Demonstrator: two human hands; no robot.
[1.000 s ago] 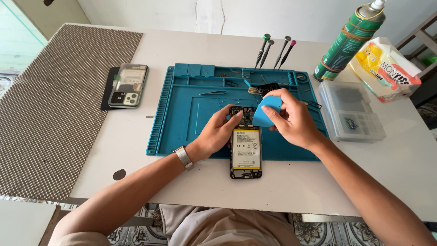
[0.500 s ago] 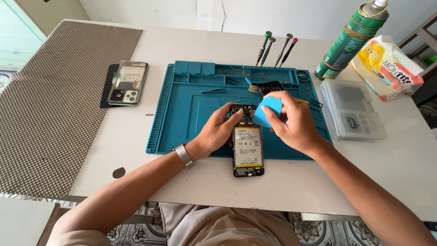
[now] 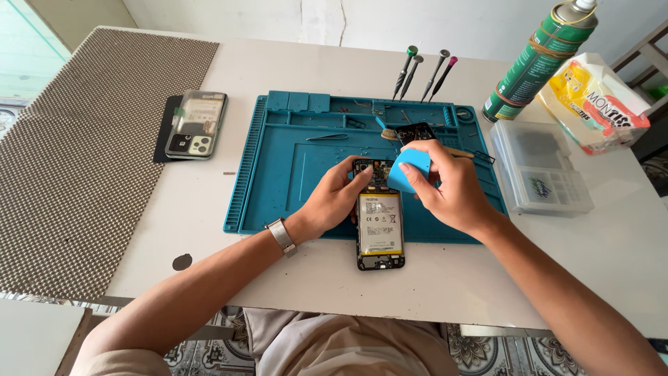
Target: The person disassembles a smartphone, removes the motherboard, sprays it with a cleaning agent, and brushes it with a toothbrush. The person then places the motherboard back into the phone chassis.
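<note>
Right hand (image 3: 449,191) pinches a blue pick (image 3: 407,168) between thumb and fingers, its lower edge at the top end of the opened phone (image 3: 379,223). Left hand (image 3: 334,202) grips the phone's upper left side, fingers curled on its edge, holding it flat. Phone lies back-up, battery showing, half on the teal mat (image 3: 292,174), lower end over the white table (image 3: 209,237). Tweezers (image 3: 327,137) rest on the mat, well clear of the hands. Four screwdrivers (image 3: 421,69) stand at the mat's far edge. Second phone (image 3: 197,125) lies to the left. Spray can (image 3: 539,59) and clear parts box (image 3: 539,167) to the right.
</note>
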